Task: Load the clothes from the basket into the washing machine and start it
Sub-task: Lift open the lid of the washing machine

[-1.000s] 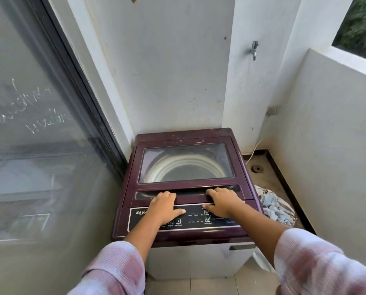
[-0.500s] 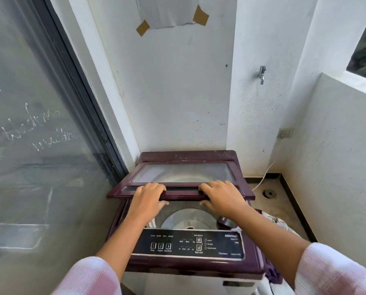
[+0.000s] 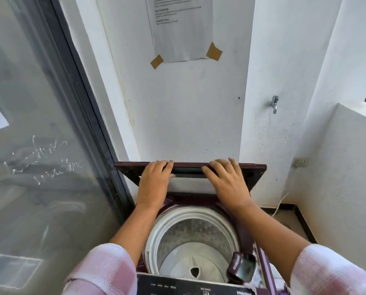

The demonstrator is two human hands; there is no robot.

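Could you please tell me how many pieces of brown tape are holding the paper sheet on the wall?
2 show: one square brown tape piece at the white printed paper sheet's lower-left corner, one at its lower-right. The upper corners are out of frame.

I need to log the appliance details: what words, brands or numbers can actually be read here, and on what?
Control panel: small button labels, too blurred to read; a brand mark at its lower right edge, cut off and unreadable.
Sheet of paper taped to the wall: printed lines, too small to read.
Glass door: handwritten scrawl, possibly "washing machine", not surely legible.
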